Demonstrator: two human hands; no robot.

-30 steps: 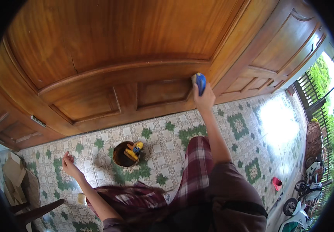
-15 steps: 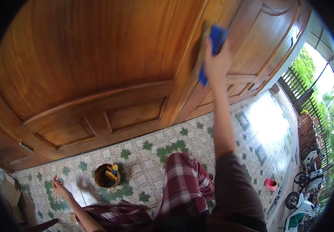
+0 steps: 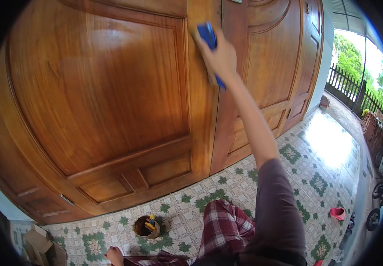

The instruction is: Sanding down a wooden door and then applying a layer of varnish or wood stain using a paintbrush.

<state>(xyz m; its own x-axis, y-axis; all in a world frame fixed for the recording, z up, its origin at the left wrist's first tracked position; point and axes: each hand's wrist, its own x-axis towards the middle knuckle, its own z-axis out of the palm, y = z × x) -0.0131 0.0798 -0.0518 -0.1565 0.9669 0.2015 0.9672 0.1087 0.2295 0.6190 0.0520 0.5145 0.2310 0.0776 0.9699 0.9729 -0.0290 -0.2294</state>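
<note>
My right hand (image 3: 221, 54) is wrapped round a long blue-backed block (image 3: 206, 34) with a brownish underside. It presses this side against the upright frame strip of a brown wooden door (image 3: 129, 75), beside the large panel. Low in the view, my left hand (image 3: 114, 256) hangs above the floor with its fingers curled in and nothing visible in them. Beyond and to the right of that hand, a round container (image 3: 153, 232) stands on the floor. Yellow-handled tools (image 3: 150, 225) lean inside it; their working ends are hidden.
Patterned tiles (image 3: 187, 219) run along the doors. An open cardboard box (image 3: 41, 241) lies at the lower left. A red pot (image 3: 338, 213) stands to the right, near parked motorbikes (image 3: 374, 217). A dark fence (image 3: 346, 82) closes the far right side.
My right hand has slid the blue block farther up the door frame strip. The view has tilted up and shifted. My left hand's fingers, stretched out before, are now curled.
</note>
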